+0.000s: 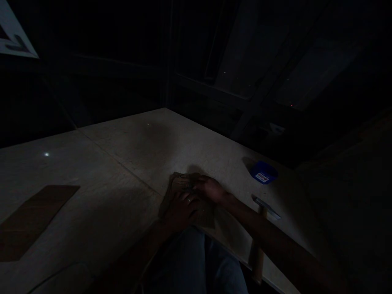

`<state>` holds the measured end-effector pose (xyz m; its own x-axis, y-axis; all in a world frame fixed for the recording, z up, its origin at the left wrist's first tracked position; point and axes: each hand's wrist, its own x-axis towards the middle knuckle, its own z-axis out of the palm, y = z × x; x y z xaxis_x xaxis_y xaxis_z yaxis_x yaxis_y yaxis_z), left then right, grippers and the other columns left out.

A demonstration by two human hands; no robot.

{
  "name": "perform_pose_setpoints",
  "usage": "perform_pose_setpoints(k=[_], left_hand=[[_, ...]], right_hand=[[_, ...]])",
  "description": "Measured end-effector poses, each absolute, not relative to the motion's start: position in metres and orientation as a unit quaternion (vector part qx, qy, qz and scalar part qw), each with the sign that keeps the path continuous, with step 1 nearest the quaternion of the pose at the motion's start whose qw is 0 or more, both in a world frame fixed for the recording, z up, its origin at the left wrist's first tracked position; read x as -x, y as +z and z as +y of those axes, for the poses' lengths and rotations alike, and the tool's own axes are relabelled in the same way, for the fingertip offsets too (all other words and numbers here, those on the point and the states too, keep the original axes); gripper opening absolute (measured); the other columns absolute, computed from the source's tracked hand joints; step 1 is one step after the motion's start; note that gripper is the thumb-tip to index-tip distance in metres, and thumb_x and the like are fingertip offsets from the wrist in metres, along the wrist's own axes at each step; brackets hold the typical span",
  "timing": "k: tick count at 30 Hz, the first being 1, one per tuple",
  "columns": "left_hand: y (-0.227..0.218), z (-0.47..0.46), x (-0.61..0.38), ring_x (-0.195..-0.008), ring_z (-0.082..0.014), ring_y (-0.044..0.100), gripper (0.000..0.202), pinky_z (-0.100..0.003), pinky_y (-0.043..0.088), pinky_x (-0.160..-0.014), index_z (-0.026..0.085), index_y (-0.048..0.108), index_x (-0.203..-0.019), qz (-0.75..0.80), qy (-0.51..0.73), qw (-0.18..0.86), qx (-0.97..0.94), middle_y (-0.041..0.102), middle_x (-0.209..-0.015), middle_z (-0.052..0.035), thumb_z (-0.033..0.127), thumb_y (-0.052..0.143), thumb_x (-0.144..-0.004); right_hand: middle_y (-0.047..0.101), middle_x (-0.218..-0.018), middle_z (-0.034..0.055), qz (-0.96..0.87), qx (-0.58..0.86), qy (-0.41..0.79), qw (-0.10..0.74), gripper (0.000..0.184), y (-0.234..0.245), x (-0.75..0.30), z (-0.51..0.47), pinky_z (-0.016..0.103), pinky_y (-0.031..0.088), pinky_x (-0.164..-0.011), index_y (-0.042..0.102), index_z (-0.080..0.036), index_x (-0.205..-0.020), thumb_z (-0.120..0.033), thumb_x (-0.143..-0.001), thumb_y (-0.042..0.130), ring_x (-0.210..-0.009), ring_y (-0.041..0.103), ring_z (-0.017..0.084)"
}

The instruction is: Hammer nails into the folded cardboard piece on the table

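In dim light, both hands meet over a brown piece of cardboard lying at the near edge of the table. My left hand, with a ring on one finger, rests on the cardboard with its fingers bent inward. My right hand reaches in from the right, its fingers closed near the left fingertips. Between the fingertips is something small and dark that I cannot make out. A hammer with a metal head and wooden handle lies to the right, partly hidden behind my right forearm.
A blue plastic container with a white label stands at the table's right side. Another flat cardboard piece lies at the left. The pale table has a seam across it and ends at a corner ahead. Dark window frames rise behind it.
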<state>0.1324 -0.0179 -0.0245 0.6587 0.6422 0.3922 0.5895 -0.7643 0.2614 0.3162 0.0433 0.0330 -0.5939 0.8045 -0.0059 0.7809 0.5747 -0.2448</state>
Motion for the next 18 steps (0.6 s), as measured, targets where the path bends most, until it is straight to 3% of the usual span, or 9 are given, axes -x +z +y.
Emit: perform_pose_setpoints(k=[6, 14, 18], left_hand=[[-0.027, -0.017, -0.133, -0.120, -0.0275, 0.050, 0.027, -0.047, 0.038, -0.101, 0.025, 0.066, -0.119, 0.339, 0.259, 0.100, -0.899, 0.063, -0.131, -0.0056, 0.032, 0.058, -0.094], [-0.026, -0.017, -0.134, -0.118, -0.0269, 0.051, 0.027, -0.047, 0.041, -0.099, 0.027, 0.067, -0.117, 0.350, 0.267, 0.119, -0.890, 0.065, -0.126, -0.0047, 0.031, 0.062, -0.091], [-0.025, -0.017, -0.134, -0.120, -0.0272, 0.050, 0.031, -0.048, 0.040, -0.101, 0.028, 0.066, -0.121, 0.350, 0.268, 0.127, -0.888, 0.064, -0.129, -0.0047, 0.031, 0.063, -0.090]], right_hand=[[0.072, -0.122, 0.0038, -0.915, 0.379, 0.116, 0.074, 0.036, 0.037, -0.326, 0.047, 0.035, 0.048, -0.103, 0.076, -0.027, -0.114, -0.006, -0.089, 0.061, -0.120, 0.062, 0.023], [0.075, -0.113, 0.0056, -0.953, 0.269, 0.096, 0.100, 0.026, 0.036, -0.342, 0.052, 0.031, 0.053, -0.096, 0.077, -0.024, -0.110, -0.012, -0.094, 0.061, -0.109, 0.067, 0.019], [0.077, -0.105, 0.0067, -0.928, 0.291, 0.138, 0.186, 0.020, 0.024, -0.347, 0.051, 0.034, 0.056, -0.091, 0.078, -0.024, -0.106, -0.020, -0.095, 0.062, -0.102, 0.070, 0.020]])
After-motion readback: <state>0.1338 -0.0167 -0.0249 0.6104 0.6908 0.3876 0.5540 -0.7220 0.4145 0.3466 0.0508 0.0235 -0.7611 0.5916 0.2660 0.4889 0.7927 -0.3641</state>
